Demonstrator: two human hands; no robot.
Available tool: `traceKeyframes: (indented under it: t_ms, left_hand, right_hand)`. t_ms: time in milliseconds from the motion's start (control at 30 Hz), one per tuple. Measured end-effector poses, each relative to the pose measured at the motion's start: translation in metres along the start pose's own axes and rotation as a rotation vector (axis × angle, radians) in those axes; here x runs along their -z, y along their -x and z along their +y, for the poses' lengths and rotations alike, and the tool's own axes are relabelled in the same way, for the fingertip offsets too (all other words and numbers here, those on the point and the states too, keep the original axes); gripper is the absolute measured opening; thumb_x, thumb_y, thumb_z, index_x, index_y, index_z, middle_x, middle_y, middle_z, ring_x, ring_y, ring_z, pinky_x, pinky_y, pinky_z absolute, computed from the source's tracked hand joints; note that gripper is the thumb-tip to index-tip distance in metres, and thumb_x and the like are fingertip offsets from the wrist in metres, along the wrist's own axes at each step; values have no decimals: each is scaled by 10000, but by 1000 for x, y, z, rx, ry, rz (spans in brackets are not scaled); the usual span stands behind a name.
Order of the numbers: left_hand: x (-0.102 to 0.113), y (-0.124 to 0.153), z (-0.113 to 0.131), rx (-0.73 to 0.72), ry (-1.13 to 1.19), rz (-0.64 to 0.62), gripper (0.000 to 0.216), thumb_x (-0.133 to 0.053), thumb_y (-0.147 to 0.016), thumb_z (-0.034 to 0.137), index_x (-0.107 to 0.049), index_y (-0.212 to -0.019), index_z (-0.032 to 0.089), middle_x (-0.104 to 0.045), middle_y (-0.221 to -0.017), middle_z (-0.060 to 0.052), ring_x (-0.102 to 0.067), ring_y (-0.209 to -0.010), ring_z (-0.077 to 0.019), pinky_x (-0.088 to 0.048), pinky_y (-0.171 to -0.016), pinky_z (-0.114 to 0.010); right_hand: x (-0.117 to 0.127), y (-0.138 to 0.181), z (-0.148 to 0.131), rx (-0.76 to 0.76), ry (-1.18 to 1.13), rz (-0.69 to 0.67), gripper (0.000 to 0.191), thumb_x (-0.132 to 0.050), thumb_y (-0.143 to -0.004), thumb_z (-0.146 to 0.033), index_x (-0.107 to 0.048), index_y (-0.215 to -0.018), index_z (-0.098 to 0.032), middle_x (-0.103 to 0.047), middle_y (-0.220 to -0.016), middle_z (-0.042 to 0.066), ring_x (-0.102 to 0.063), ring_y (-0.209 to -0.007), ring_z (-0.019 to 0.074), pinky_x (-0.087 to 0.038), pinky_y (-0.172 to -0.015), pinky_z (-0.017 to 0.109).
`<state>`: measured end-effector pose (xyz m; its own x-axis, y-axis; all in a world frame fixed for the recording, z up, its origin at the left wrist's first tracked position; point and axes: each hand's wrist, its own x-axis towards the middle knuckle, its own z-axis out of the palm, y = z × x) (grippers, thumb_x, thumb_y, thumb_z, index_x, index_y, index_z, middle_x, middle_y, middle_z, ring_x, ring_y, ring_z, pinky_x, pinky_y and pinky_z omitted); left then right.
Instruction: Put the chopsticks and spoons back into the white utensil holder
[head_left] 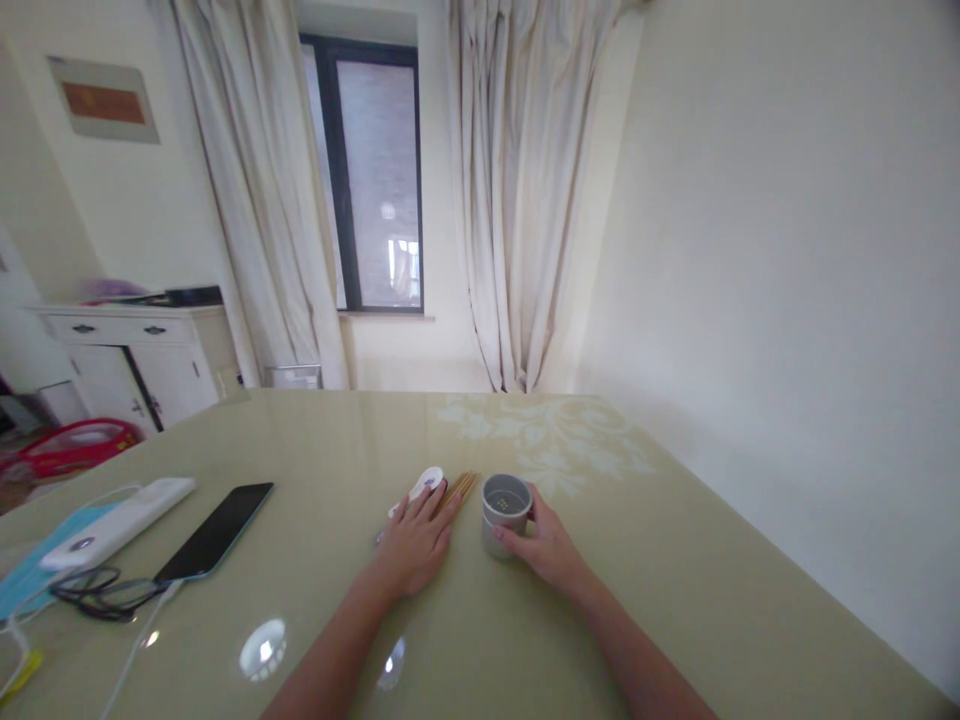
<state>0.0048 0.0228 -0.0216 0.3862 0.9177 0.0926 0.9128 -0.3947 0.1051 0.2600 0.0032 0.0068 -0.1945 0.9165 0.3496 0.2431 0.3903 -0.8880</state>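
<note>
A grey round cup (496,545) stands upright on the table, with several small holes or dots showing on its inside bottom. My right hand (551,545) is wrapped around its right side, thumb in front and fingers behind. To the left of the cup, my left hand (416,550) lies flat with fingers apart over a bundle of wooden chopsticks (466,486) and a white spoon (429,480). The chopstick tips and the spoon's end stick out beyond my fingers; the rest is hidden under the hand.
On the left of the glossy table (330,440) lie a black-screened phone (217,530) with a cable, a white power strip or similar bar (120,522), folded glasses (105,595) and a blue mask (67,545). A wall (787,300) runs along the right edge.
</note>
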Motion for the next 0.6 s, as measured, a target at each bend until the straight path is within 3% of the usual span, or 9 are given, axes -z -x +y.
traceKeyframes:
  t_ms: [133, 333, 467, 600]
  left_hand:
    - [-3, 1, 0, -27, -11, 95, 570, -342, -1071, 328, -384, -1640, 338, -291, -1748, -33, -267, -1613, -286, -239, -1289, -596]
    - [4, 5, 14, -85, 17, 324, 419, -485, -1032, 346, -625, -1423, 288, -582, -1561, -51, -471, -1480, -267, -268, -1289, -523]
    - [11, 5, 22, -3, 31, 306, 305, -489, -1007, 263, -710, -1215, 243, -703, -1317, -81, -602, -1286, -264, -349, -1227, -474]
    - [14, 5, 22, 57, 41, 253, 258, -501, -1000, 310, -726, -1087, 217, -696, -1264, -115, -607, -1244, -294, -418, -1147, -447]
  right_hand:
    - [2, 0, -1, -13, 3, -8, 559, -818, -791, -368, -582, -1274, -214, -733, -1257, 118, -695, -1150, 287, -514, -1056, 484]
    - [2, 0, 0, -52, -20, -10, 615, -878, -753, -437, -600, -1252, -210, -745, -1231, 116, -714, -1109, 288, -546, -1008, 463]
    - [-1, 2, -2, -59, -53, -53, 664, -912, -718, -460, -612, -1254, -208, -749, -1239, 122, -712, -1128, 303, -546, -1011, 473]
    - [-1, 5, -5, -65, -81, -129, 718, -930, -708, -480, -615, -1296, -214, -733, -1296, 135, -692, -1187, 326, -525, -1048, 504]
